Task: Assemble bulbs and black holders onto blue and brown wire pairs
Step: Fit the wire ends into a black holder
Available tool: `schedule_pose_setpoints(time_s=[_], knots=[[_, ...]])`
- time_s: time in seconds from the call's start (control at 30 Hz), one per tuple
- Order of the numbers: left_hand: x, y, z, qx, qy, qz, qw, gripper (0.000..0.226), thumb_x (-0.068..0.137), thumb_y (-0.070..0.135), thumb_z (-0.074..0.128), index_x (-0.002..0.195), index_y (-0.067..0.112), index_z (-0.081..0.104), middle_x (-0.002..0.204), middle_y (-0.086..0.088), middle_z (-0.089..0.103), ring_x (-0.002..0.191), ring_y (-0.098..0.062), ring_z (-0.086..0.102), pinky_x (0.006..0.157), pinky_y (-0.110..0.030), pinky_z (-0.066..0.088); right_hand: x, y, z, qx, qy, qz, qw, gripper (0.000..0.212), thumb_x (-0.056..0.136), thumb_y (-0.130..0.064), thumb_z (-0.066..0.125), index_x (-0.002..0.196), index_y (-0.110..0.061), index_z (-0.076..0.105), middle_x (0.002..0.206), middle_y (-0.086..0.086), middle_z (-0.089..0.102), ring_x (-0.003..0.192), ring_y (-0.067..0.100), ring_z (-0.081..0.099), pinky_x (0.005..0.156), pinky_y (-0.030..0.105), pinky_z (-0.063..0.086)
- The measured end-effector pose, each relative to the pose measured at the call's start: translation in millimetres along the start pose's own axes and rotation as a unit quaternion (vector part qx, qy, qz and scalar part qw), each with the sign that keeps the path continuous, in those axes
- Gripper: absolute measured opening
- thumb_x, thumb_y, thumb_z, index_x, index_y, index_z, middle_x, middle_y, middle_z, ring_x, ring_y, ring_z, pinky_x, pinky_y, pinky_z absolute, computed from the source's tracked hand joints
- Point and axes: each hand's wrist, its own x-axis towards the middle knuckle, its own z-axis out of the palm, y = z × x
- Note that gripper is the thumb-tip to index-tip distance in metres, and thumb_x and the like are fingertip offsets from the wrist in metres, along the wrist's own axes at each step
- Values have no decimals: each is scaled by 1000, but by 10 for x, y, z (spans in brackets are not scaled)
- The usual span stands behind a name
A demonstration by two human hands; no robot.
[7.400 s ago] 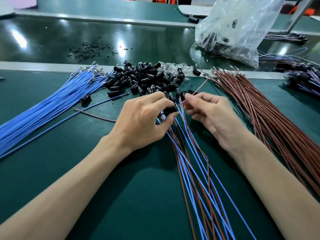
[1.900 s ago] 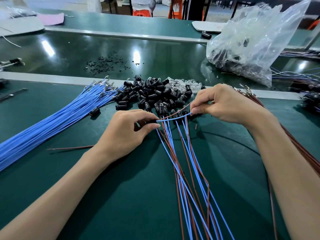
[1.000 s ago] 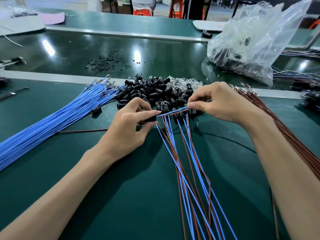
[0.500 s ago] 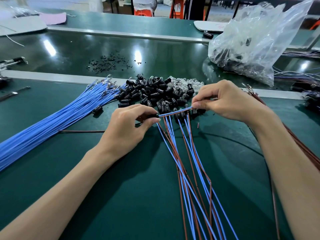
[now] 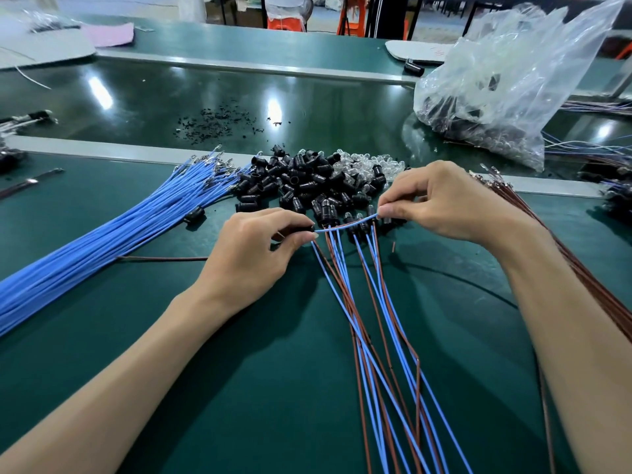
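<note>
Okay, head view only. We see the left hand pinching a small black holder between thumb and curled fingers, just above the green surface. The right hand pinches a blue wire with a brown one alongside. The short span runs taut between both hands, over the heads of the assembled pairs fanned toward us. Whether a bulb sits in the held holder, we cannot tell.

Loose holders and clear bulbs are heaped just behind the hands. The blue wire bundle lies left, the brown wire bundle right, and the plastic bag farther back.

We judge the wires light and floppy, stiff only over a short length, so grip close to the fed end. The holder looks hard, tiny and easy to drop, so hold it by the sides, opening clear. The bulbs are probably slick and brittle; pinch them by the dome, not the leads.
</note>
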Motion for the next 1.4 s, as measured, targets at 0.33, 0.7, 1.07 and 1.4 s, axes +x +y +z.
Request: schedule_pose_setpoints(time_s=[0.33,0.7,1.07,1.4], knots=[[-6,-14,3,0,-8,-17,1000,22,82,25,65,95,9,74,86,1,73,74,-18,68,71,-39,56,-10,19,-12,10,23,17,1000,23,84,-18,72,70,-34,66,69,1,67,58,5,49,59,22,41],[-10,-9,3,19,-4,-14,1000,22,82,28,65,93,11,74,85,3,73,74,-16,68,69,-37,55,54,-139,226,41,-10,-12,999,3,84,-13,73,82,-14,75,67,2,67,51,-3,46,54,8,37],[-10,-9,-7,22,-12,-27,999,24,81,31,65,95,12,74,87,2,74,77,-16,69,72,-38,55,81,-219,328,-2,-2,-39,999,3,84,-11,73,82,-10,74,76,-1,67,69,12,57,65,11,40],[-8,-4,-6,12,-10,-26,1000,23,80,30,67,91,12,75,82,2,74,72,-15,68,70,-36,55,106,-242,535,18,24,-67,997,3,83,-8,73,82,-6,75,72,-4,61,57,-3,48,60,8,34]])
